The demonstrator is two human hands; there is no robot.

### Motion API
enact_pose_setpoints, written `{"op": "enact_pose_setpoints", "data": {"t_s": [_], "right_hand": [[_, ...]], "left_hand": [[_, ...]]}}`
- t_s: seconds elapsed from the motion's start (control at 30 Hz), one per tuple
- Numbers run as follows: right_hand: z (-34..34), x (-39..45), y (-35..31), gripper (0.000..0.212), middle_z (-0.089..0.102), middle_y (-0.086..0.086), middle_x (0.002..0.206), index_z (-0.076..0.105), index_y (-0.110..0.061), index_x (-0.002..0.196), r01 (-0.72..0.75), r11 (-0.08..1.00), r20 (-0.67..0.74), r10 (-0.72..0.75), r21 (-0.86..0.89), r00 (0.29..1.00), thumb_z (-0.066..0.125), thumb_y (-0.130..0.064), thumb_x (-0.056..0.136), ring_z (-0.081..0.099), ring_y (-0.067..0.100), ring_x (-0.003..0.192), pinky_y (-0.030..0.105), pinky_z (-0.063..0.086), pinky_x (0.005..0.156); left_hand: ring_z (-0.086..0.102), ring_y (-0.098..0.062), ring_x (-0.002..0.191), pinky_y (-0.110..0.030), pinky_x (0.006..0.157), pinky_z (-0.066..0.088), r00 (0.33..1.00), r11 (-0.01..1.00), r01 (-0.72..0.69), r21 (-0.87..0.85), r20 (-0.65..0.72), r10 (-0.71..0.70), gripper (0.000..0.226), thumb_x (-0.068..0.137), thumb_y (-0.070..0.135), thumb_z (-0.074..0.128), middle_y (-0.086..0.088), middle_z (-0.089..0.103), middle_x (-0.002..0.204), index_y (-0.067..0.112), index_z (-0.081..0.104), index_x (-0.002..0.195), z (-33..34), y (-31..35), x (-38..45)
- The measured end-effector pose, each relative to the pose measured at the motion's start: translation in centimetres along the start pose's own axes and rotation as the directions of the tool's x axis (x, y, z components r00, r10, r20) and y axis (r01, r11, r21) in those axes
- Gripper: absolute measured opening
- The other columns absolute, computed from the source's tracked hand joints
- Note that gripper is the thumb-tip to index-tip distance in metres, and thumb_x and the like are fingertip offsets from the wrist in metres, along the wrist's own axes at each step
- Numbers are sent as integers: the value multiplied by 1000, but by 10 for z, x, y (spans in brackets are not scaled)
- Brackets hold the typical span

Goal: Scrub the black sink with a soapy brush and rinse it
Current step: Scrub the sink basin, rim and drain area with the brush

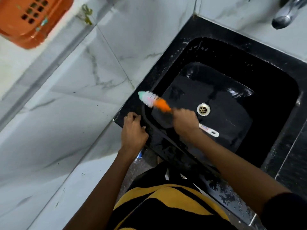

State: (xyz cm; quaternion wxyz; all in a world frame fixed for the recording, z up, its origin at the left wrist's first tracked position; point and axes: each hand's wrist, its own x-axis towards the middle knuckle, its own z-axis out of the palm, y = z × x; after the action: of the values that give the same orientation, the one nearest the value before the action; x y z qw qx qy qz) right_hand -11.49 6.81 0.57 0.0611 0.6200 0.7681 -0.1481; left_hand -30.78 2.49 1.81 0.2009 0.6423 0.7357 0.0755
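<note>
One black sink (259, 90) sat in the corner where two marble-patterned tiled walls (103, 67) met, its rim and basin wet and speckled with droplets. One round metal drain (203, 109) lay in the flat bottom of the basin. One brush (155, 101) was in use: its white bristle head with a pale green tip lay on the near-left corner of the rim, its orange neck ran back toward the basin, and its white handle end stuck out past the wrist over the basin floor. The right hand (185, 121) was curled around the brush's handle, blurred. The left hand (133, 130) gripped the front edge of the sink at its left corner, fingers bent over the rim. One chrome tap (286, 13) hung above the far right side. One orange perforated plastic basket (33, 19) was on the wall at upper left. The person wore a yellow-and-black striped garment (166, 206).
</note>
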Motion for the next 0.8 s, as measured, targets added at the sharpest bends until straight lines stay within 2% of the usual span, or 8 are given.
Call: {"op": "enact_pose_setpoints", "data": {"t_s": [0.1, 0.27, 0.33, 0.4, 0.47, 0.63, 0.7, 0.8], "right_hand": [[-9, 21, 14, 18, 65, 15, 89, 56, -9, 99, -112, 992, -67, 116, 54, 991, 43, -10, 87, 62, 38, 78, 36, 37, 59], [-4, 0, 10, 23, 67, 12, 94, 54, -12, 109, 191, 978, 59, -186, -90, 981, 43, -13, 89, 64, 37, 85, 37, 37, 61], [-7, 17, 24, 24, 66, 14, 96, 58, -12, 110, 43, 996, 12, -42, -81, 999, 44, -14, 89, 64, 37, 87, 36, 41, 64], [-11, 40, 40, 25, 66, 18, 97, 63, -10, 106, -211, 975, -46, 214, 76, 976, 46, -14, 88, 63, 39, 89, 38, 45, 69], [-14, 48, 40, 24, 65, 20, 98, 64, -7, 103, -309, 933, -54, 323, 182, 945, 47, -16, 89, 62, 41, 90, 40, 46, 73], [-10, 28, 10, 26, 67, 14, 97, 54, -12, 113, 89, 995, 16, -88, -50, 996, 44, -16, 91, 64, 36, 88, 37, 39, 62], [-19, 44, 23, 27, 66, 15, 100, 58, -12, 113, -24, 997, -20, 23, -70, 1000, 45, -15, 89, 64, 37, 91, 37, 44, 67], [-34, 76, 53, 25, 65, 19, 103, 64, -7, 105, -376, 914, -47, 387, 149, 921, 47, -17, 89, 63, 39, 94, 38, 47, 73]], "left_hand": [[45, -29, 114, -37, 90, 50, 1000, 1000, 13, -3, -17, -13, 39, 82, 12, 72, -10, 49, 124, -3, 64, 117, 1, 2, 3], [44, -27, 115, -39, 97, 47, 1000, 999, -6, 33, -15, 6, 47, 83, 22, 74, -7, 47, 125, 2, 62, 123, 0, 4, 9], [45, -27, 113, -41, 95, 48, 1000, 999, -11, 30, -15, 11, 44, 82, 23, 75, -6, 47, 122, 3, 63, 120, 0, 7, 12], [46, -28, 111, -45, 93, 49, 1000, 999, -17, 31, -20, 18, 42, 81, 23, 76, -6, 48, 119, 3, 65, 116, 0, 7, 14], [47, -28, 109, -46, 92, 50, 999, 999, -28, 45, -22, 29, 42, 81, 24, 76, -6, 48, 119, 2, 66, 114, 1, 6, 14], [47, -27, 111, -44, 93, 49, 999, 996, -48, 77, -4, 49, 42, 82, 27, 76, -6, 48, 122, 1, 68, 114, 2, 4, 18], [47, -27, 110, -43, 91, 50, 999, 996, -52, 79, -2, 52, 40, 82, 27, 76, -6, 49, 120, 2, 69, 113, 1, 4, 19], [47, -26, 108, -42, 89, 50, 998, 996, -55, 64, -7, 55, 39, 81, 26, 76, -5, 49, 118, 3, 69, 111, 0, 4, 19]]}}
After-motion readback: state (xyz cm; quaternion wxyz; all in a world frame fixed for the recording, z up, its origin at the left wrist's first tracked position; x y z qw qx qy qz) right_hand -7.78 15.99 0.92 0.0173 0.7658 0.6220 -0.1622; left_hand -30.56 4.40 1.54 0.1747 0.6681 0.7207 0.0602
